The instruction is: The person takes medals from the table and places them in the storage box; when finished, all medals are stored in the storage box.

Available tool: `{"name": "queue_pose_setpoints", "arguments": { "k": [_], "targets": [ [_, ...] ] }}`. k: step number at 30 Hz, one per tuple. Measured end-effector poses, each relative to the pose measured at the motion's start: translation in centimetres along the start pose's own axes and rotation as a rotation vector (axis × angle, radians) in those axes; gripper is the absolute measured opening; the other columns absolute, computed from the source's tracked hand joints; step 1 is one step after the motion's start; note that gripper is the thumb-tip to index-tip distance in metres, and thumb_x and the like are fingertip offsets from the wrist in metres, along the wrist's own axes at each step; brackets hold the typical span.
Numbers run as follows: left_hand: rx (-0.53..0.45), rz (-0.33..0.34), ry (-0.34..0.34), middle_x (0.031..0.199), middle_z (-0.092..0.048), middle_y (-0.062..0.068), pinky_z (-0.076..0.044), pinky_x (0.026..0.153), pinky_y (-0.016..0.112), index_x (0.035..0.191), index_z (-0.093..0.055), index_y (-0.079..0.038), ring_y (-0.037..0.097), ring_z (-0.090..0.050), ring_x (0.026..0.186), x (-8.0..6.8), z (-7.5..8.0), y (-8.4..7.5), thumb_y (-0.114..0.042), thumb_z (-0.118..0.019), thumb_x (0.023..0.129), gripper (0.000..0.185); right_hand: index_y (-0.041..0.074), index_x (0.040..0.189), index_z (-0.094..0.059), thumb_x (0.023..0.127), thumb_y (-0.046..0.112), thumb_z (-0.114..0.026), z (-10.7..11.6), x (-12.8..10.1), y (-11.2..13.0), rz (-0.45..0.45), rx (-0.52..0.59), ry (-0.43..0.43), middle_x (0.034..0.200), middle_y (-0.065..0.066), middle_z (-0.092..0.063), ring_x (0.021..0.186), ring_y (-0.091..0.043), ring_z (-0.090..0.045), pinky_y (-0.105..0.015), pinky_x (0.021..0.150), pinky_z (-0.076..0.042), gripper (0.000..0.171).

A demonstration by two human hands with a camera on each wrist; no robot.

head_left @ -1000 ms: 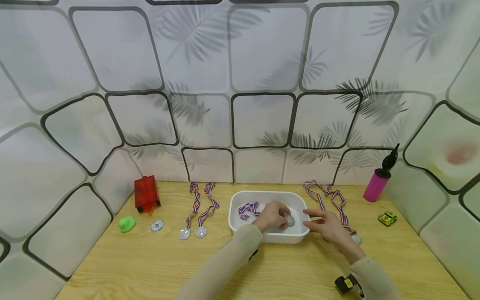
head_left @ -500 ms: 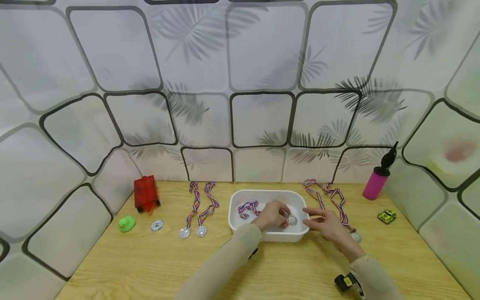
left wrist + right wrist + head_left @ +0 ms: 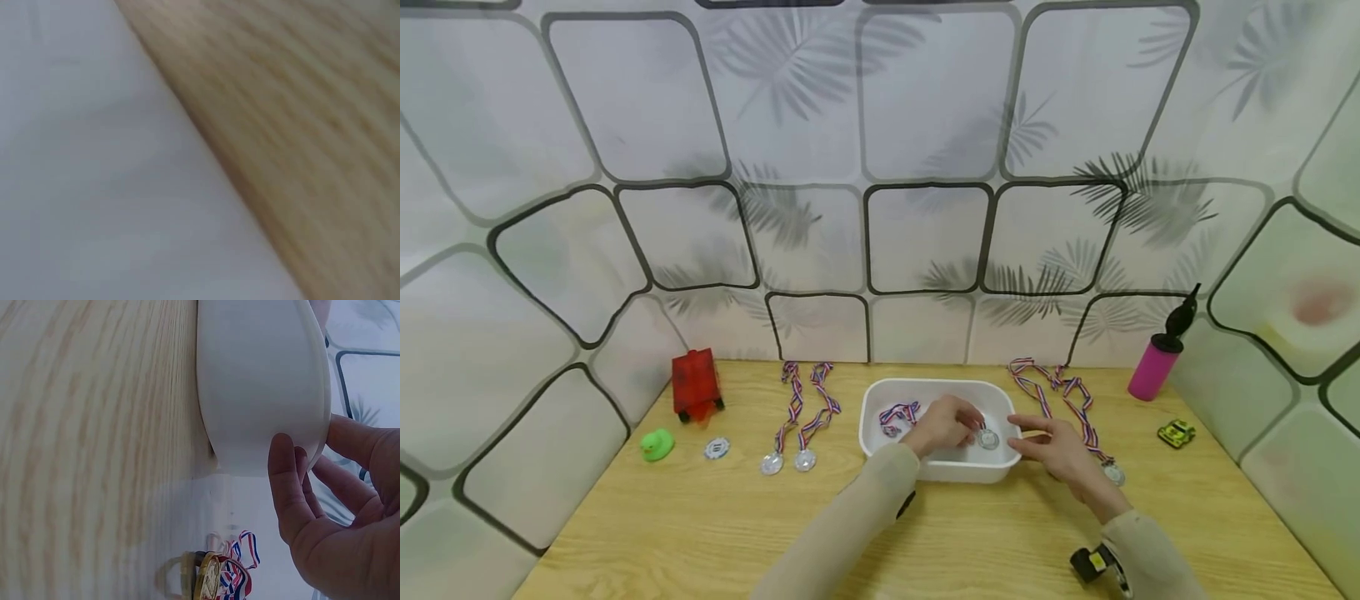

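A white plastic tub [image 3: 937, 472] stands mid-table. Inside it my left hand [image 3: 946, 427] has its fingers curled, pinching the striped ribbon of a silver medal [image 3: 987, 438]; most of that ribbon is hidden under the hand. More ribbon [image 3: 898, 417] lies bunched in the tub's left end. My right hand [image 3: 1054, 450] grips the tub's right end, thumb at the rim and a fingertip [image 3: 282, 445] on the outer wall. The left wrist view has only the blurred tub wall [image 3: 112, 175] and wood.
Two medals [image 3: 788, 462] on ribbons lie left of the tub; another medal [image 3: 1112, 473] lies right. Around them are a red toy cart [image 3: 695, 383], green duck [image 3: 657, 444], round chip [image 3: 717, 448], pink pump [image 3: 1152, 371] and yellow toy car [image 3: 1176, 433]. A patterned curtain [image 3: 917, 250] hangs behind.
The silver medal in the tub has shifted slightly right and now shows its face more fully, with the left hand beside it. The right hand keeps its place on the tub.
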State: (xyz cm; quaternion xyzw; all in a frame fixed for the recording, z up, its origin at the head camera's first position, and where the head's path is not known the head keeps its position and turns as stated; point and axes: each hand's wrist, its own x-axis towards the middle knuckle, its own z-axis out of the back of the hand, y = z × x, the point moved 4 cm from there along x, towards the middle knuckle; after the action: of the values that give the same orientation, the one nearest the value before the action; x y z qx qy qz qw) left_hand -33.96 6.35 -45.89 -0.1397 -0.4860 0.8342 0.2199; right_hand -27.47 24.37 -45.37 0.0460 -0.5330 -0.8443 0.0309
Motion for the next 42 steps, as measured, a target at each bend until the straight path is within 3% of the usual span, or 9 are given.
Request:
{"name": "queue_pose_setpoints", "arguments": {
  "k": [5, 10, 17, 22, 26, 31, 36, 42],
  "targets": [
    [-0.059, -0.054, 0.024, 0.095, -0.072, 0.018, -0.056, 0.061, 0.026, 0.113, -0.069, 0.004, 0.016, -0.067, 0.072, -0.3, 1.3, -0.2, 0.005, -0.065, 0.087, 0.026, -0.004, 0.137, -0.053, 0.091, 0.019, -0.071, 0.1, 0.1, 0.0, 0.002, 0.000, 0.007, 0.139, -0.029, -0.051, 0.100, -0.025, -0.069, -0.030, 0.077, -0.056, 0.054],
    [-0.090, -0.094, 0.017, 0.094, -0.073, 0.015, -0.057, 0.065, 0.030, 0.115, -0.068, 0.003, 0.013, -0.064, 0.074, -1.7, 4.0, -0.4, -0.005, -0.067, 0.090, 0.026, -0.003, 0.136, -0.054, 0.090, 0.020, -0.072, 0.1, 0.1, -0.1, -0.013, -0.018, -0.003, 0.138, -0.028, -0.052, 0.099, -0.024, -0.068, -0.029, 0.076, -0.055, 0.054],
    [-0.120, -0.114, -0.049, 0.103, -0.071, 0.024, -0.058, 0.072, 0.045, 0.116, -0.069, -0.002, 0.031, -0.068, 0.083, -4.5, 8.8, 0.0, -0.010, -0.067, 0.092, 0.025, -0.002, 0.136, -0.054, 0.090, 0.018, -0.071, 0.1, -0.1, -0.1, -0.006, -0.014, -0.014, 0.135, -0.028, -0.054, 0.098, -0.023, -0.068, -0.029, 0.076, -0.056, 0.053],
    [-0.184, -0.090, -0.114, 0.096, -0.072, 0.017, -0.049, 0.059, 0.027, 0.114, -0.069, -0.003, 0.023, -0.064, 0.073, -6.2, 11.6, 1.2, -0.013, -0.066, 0.093, 0.023, -0.003, 0.136, -0.054, 0.091, 0.017, -0.070, 0.0, -0.1, 0.0, 0.003, 0.010, -0.003, 0.136, -0.029, -0.052, 0.099, -0.026, -0.068, -0.036, 0.079, -0.058, 0.052],
    [-0.197, -0.074, -0.127, 0.091, -0.073, 0.010, -0.046, 0.055, 0.025, 0.115, -0.068, 0.000, 0.015, -0.063, 0.072, -7.6, 13.3, 2.3, -0.013, -0.065, 0.094, 0.025, -0.004, 0.136, -0.053, 0.092, 0.017, -0.069, -0.1, -0.1, 0.0, -0.003, 0.024, 0.008, 0.138, -0.030, -0.050, 0.100, -0.028, -0.068, -0.037, 0.081, -0.058, 0.052],
    [-0.165, -0.062, -0.118, 0.091, -0.073, 0.014, -0.045, 0.054, 0.025, 0.116, -0.067, 0.002, 0.021, -0.065, 0.072, -8.9, 14.8, 3.4, -0.011, -0.066, 0.093, 0.026, -0.004, 0.136, -0.053, 0.092, 0.017, -0.069, -0.1, 0.1, 0.0, 0.002, 0.021, 0.010, 0.138, -0.030, -0.050, 0.101, -0.028, -0.068, -0.037, 0.082, -0.058, 0.052],
    [-0.069, -0.080, -0.079, 0.094, -0.071, 0.022, -0.048, 0.056, 0.028, 0.118, -0.065, 0.003, 0.030, -0.066, 0.078, -10.1, 16.0, 4.7, -0.012, -0.066, 0.093, 0.029, -0.004, 0.135, -0.054, 0.092, 0.016, -0.069, 0.0, 0.2, -0.1, 0.002, 0.037, 0.006, 0.137, -0.030, -0.050, 0.101, -0.027, -0.068, -0.037, 0.082, -0.058, 0.051],
    [0.007, -0.082, -0.002, 0.099, -0.070, 0.021, -0.051, 0.057, 0.032, 0.119, -0.065, 0.003, 0.021, -0.066, 0.078, -11.5, 17.0, 6.7, -0.011, -0.068, 0.091, 0.032, -0.005, 0.134, -0.055, 0.092, 0.015, -0.069, -0.1, 0.1, -0.1, -0.004, 0.055, 0.003, 0.136, -0.029, -0.051, 0.100, -0.027, -0.068, -0.037, 0.083, -0.058, 0.049]
  ]
}}
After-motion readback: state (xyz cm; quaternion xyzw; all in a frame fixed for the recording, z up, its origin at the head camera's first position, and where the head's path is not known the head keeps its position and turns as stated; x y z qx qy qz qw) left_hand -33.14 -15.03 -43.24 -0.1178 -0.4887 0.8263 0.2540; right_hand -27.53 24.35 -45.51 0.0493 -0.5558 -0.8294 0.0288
